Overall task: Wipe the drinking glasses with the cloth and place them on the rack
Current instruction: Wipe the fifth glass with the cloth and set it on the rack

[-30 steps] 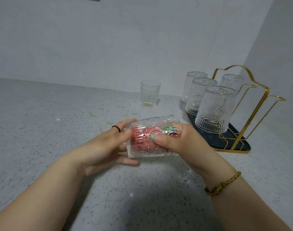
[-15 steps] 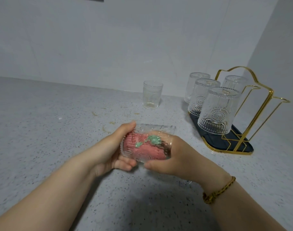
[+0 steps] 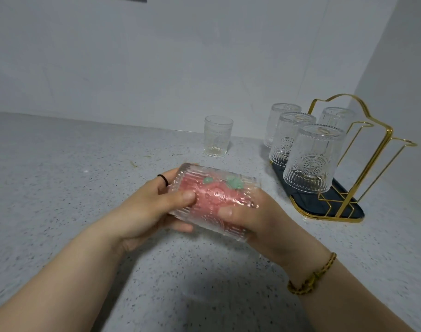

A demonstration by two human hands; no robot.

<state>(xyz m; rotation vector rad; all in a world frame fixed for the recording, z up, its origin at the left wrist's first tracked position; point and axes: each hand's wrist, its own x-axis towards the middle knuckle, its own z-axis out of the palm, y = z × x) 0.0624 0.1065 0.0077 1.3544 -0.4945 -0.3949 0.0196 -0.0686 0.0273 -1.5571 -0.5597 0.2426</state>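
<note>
Over grey counter (image 3: 61,188), left hand (image 3: 152,212) and right hand (image 3: 259,224) grip sideways glass (image 3: 214,195).

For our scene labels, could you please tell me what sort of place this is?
Probably a home kitchen counter: a speckled countertop against a plain wall, a gold wire rack holding four upturned glasses, and a held glass with a pink cloth stuffed inside.

single head cam, wide-angle, looks fwd and down, close over hands (image 3: 199,212), counter (image 3: 61,188) beyond
</note>
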